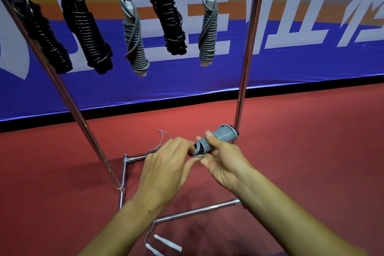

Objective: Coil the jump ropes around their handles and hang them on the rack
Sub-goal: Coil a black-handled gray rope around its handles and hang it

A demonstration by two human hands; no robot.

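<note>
Grey jump rope (216,139), coiled round its handles, was held low in front of the rack (246,64), just above the red floor (301,141). Right hand (221,158) lay palm-up under the bundle, fingers cupped round it w/ thumb pressed on top of the coils. Left hand (166,164) came in from the left, back of hand up, fingertips curled at the near end of the bundle, where a loose loop of cord stuck out; exact pinch was hidden, so couldn't tell if it gripped the cord or only touched it. Both forearms reached fwd from the bottom of the view, hands nearly touching.

Count on the rack: 5 coiled ropes hung from the top bar, 3 black (87,33) and 2 grey (134,37), all approx upright, spaced apart.

On the floor: 1 more rope w/ 2 white handles (164,243) lay near the bottom edge, by the rack's base tube (197,211); thin cord ran up from them. A blue banner (291,64) stood behind the rack.
</note>
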